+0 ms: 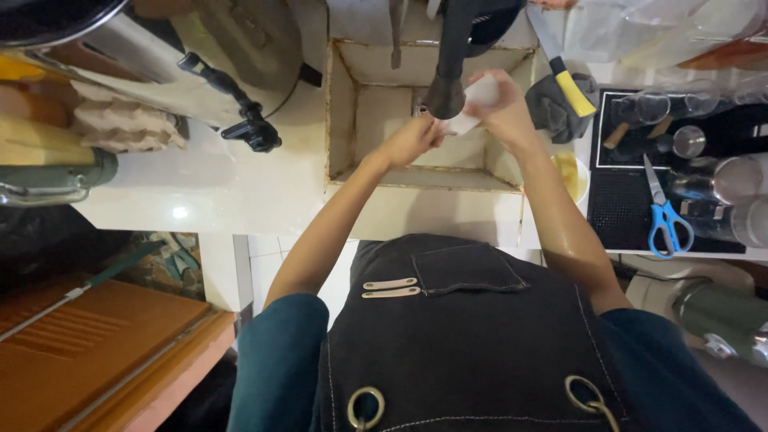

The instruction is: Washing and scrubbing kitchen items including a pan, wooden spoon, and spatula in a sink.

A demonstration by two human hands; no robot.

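- Person wore a dark charcoal apron [472, 344], denim-like weave, light contrast stitching along the seams.
- Apron had a small square chest pocket [468, 270] with pale stitched outline.
- Two pale flat clips or tabs [390, 288] sat side by side just left of the pocket.
- Two brass-coloured metal rings [366, 406] hung at the apron's lower part, one per side, the other near [586, 394].
- Teal-blue sleeves [276, 352] covered the upper arms, ending near the elbow.
- Forearms and both hands, left hand [412, 140] and right hand [502, 108], were bare: no gloves, watch or rings visible.
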